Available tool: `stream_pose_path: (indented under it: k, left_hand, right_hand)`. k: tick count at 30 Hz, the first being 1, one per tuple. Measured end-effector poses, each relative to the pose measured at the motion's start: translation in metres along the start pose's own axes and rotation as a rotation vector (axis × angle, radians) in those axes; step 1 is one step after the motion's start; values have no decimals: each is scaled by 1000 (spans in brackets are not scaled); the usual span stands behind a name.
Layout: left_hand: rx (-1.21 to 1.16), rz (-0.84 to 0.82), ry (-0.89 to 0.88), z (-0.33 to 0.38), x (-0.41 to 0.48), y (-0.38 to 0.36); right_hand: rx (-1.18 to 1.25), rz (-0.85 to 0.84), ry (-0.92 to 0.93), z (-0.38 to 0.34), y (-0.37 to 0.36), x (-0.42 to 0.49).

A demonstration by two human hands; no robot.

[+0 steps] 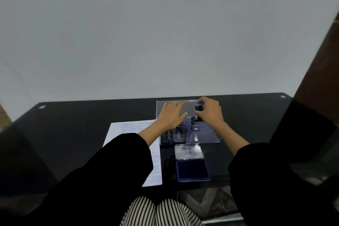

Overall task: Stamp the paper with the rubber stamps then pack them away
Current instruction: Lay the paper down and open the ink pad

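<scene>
right hand [211,113]: fingers pinch a stamp [199,107] over the clear box [205,135]
left hand [171,115]: flat, fingers straight, on box; paper [126,130] beside it on bench [73,124]

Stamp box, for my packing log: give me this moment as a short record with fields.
left hand: fingers straight, over the clear box, left side
right hand: grips a black stamp above the box
box: lid up, other stamps inside
ink pad: open, in front of box
paper: left of box, blue prints on it
</scene>
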State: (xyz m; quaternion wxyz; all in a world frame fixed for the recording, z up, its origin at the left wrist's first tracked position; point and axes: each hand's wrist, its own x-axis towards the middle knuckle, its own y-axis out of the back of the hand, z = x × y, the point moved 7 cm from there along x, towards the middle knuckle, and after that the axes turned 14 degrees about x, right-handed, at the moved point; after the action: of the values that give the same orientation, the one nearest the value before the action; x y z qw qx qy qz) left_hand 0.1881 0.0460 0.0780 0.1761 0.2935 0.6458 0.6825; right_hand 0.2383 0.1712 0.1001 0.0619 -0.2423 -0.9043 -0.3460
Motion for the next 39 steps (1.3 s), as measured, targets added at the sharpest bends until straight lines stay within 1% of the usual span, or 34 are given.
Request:
stream_pose_path:
  k: [6, 13, 18, 24, 31, 33, 37, 39]
  left_hand:
    - [-17, 15, -6, 5, -37, 0]
    - [-168, 39, 24, 10, -78, -14]
    - [-217, 4, 46, 12, -99, -28]
    - [-238, -3, 73, 10, -124, -48]
    - [-275, -18, 117, -1, -144, -77]
    - [-271, -10, 110, -1, -147, -84]
    - [-192, 15, 88, -1, -143, -93]
    - [-155, 20, 92, -3, -139, -98]
  right_hand:
    - [-1, -4, 17, -2, -1, -40]
    - [52, -22, 15, 10, -14, -84]
    - [71, -58, -2, 20, -22, -110]
    - [101, -27, 2, 31, -31, -133]
    - [113, 4, 52, 33, -48, -144]
    - [118, 17, 55, 35, -51, -145]
    - [132, 43, 83, 41, -55, -147]
    - [87, 28, 89, 45, -59, -147]
